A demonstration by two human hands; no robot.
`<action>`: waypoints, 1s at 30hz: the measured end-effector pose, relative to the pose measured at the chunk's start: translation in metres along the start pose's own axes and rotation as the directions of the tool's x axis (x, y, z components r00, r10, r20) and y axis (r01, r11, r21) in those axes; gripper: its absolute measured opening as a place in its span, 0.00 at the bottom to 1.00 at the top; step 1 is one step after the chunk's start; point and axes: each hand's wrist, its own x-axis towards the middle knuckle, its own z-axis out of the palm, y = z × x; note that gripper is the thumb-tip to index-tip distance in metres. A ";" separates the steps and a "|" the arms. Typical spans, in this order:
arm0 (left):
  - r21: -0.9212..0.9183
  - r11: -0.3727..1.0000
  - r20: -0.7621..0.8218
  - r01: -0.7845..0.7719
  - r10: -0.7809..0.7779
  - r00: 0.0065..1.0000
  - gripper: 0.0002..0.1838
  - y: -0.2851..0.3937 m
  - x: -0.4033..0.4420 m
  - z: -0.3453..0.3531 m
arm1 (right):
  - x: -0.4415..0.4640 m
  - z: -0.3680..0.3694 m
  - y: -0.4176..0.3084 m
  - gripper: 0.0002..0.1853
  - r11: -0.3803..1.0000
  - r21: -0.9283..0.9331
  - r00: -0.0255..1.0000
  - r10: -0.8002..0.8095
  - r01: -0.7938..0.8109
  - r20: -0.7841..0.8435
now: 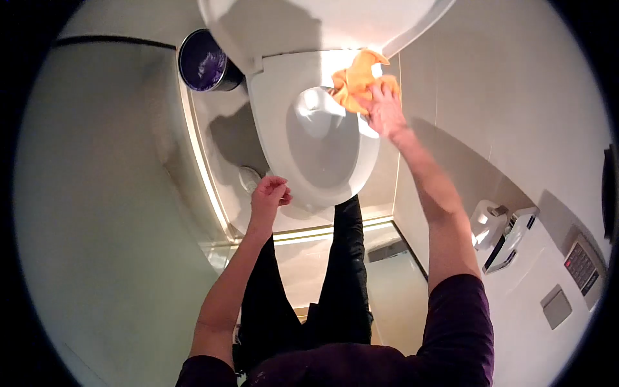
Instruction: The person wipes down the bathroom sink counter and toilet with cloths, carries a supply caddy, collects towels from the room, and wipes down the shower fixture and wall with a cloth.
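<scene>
My right hand [385, 113] grips an orange cloth [354, 80] and presses it on the right rear part of the white toilet seat [274, 109]. Part of the cloth bunches up around my fingers and hangs over the inner edge of the opening. The toilet lid [361, 22] stands raised behind the seat. Close to the front left rim of the toilet, my left hand [269, 193] hovers with its fingers loosely curled in, and nothing shows in it. The toilet bowl [325, 151] is in view below the seat.
A dark bin with a purple liner [205, 61] stands left of the toilet. On the right wall are a toilet paper roll [485, 222], its holder [512, 238] and a button panel [582, 267]. A glass panel [116, 193] runs along the left.
</scene>
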 end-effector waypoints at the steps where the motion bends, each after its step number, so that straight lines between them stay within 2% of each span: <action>1: -0.055 0.998 0.026 -0.013 0.014 1.000 0.05 0.000 0.002 0.004 | -0.022 0.020 0.002 0.28 0.999 0.040 0.996 0.025 -0.022 -0.080; 2: -0.043 0.999 0.030 -0.008 0.010 1.000 0.05 0.000 -0.002 0.006 | -0.052 0.047 0.000 0.29 0.996 0.076 0.987 0.049 -0.038 -0.153; 3: -0.016 1.000 0.028 -0.006 0.006 1.000 0.05 0.003 -0.001 0.010 | -0.085 0.087 -0.008 0.28 0.947 0.304 0.978 0.154 -0.105 -0.140; 5: 0.011 1.000 0.039 -0.014 0.013 0.999 0.05 0.005 0.005 0.017 | -0.154 0.142 -0.040 0.28 0.694 0.691 0.953 0.301 -0.203 -0.022; 8: 0.073 0.997 0.028 0.000 -0.002 1.000 0.06 -0.003 0.010 0.022 | -0.214 0.167 -0.152 0.26 0.475 0.753 0.839 0.512 -0.456 0.185; 9: 0.127 0.991 0.030 -0.049 0.046 0.998 0.06 -0.005 0.012 0.025 | -0.222 0.163 -0.189 0.23 0.385 0.794 0.822 0.517 -0.471 0.237; 10: 0.179 0.978 0.034 -0.104 0.099 0.994 0.06 -0.007 0.015 0.027 | -0.230 0.206 -0.218 0.17 0.071 0.838 0.813 0.300 -0.541 0.499; 12: 0.348 0.900 0.105 -0.263 0.241 0.965 0.06 -0.007 0.025 0.035 | -0.209 0.178 -0.270 0.19 -0.372 0.720 0.743 0.108 -0.586 0.661; 13: 0.335 0.919 0.086 -0.209 0.191 0.978 0.05 -0.006 0.029 0.042 | -0.201 0.201 -0.288 0.20 -0.610 0.489 0.694 -0.145 -0.624 0.706; 14: 0.341 0.914 0.080 -0.220 0.205 0.976 0.05 -0.002 0.031 0.046 | -0.181 0.153 -0.278 0.21 -0.730 0.327 0.621 -0.168 -0.600 0.766; 16: 0.268 0.907 0.059 -0.324 0.320 0.946 0.05 0.016 0.024 0.054 | -0.157 0.097 -0.246 0.22 -0.909 0.204 0.634 -0.080 -0.363 0.769; 17: 0.219 0.919 -0.006 -0.328 0.338 0.941 0.05 0.029 0.016 0.057 | -0.153 0.114 -0.223 0.23 -0.964 0.054 0.662 -0.138 -0.262 0.737; 18: 0.212 0.914 -0.006 -0.345 0.354 0.935 0.05 0.031 0.015 0.053 | -0.144 0.090 -0.190 0.23 -0.981 0.096 0.700 -0.051 -0.170 0.712; 19: 0.153 0.922 -0.064 -0.357 0.370 0.927 0.05 0.030 0.015 0.045 | -0.138 0.081 -0.154 0.24 -0.985 0.161 0.817 0.043 -0.062 0.576; 20: 0.084 0.923 -0.125 -0.375 0.383 0.915 0.05 0.032 0.015 0.040 | -0.116 0.054 -0.120 0.22 -0.984 0.176 0.822 0.127 0.033 0.556; 22: 0.042 0.925 -0.166 -0.377 0.379 0.910 0.05 0.032 0.008 0.030 | -0.062 -0.034 -0.070 0.23 -0.895 0.409 0.889 0.324 0.177 0.324; 24: -0.008 0.949 -0.167 -0.314 0.309 0.936 0.05 0.021 0.010 0.017 | -0.005 -0.135 -0.058 0.25 -0.745 0.618 0.859 0.465 0.250 0.212; 25: -0.025 0.945 -0.170 -0.327 0.318 0.933 0.05 0.020 0.005 0.016 | 0.023 -0.183 -0.063 0.27 -0.658 0.661 0.846 0.529 0.361 0.064; 26: -0.039 0.955 -0.166 -0.293 0.283 0.945 0.05 0.020 0.001 0.014 | 0.046 -0.233 -0.080 0.26 -0.514 0.700 0.795 0.592 0.497 -0.130; 27: -0.049 0.966 -0.164 -0.253 0.242 0.956 0.04 0.019 -0.002 0.012 | 0.065 -0.263 -0.091 0.24 -0.418 0.705 0.765 0.580 0.573 -0.279; 28: -0.057 0.965 -0.176 -0.255 0.241 0.954 0.04 0.019 -0.004 0.009 | 0.082 -0.290 -0.108 0.20 -0.268 0.683 0.680 0.580 0.680 -0.448; 29: -0.099 0.964 -0.177 -0.246 0.226 0.958 0.04 0.016 -0.006 0.007 | 0.096 -0.308 -0.126 0.16 -0.186 0.666 0.644 0.530 0.723 -0.551; 30: -0.141 0.962 -0.178 -0.234 0.207 0.962 0.05 0.012 -0.008 0.003 | 0.114 -0.312 -0.148 0.13 -0.235 0.647 0.657 0.518 0.725 -0.547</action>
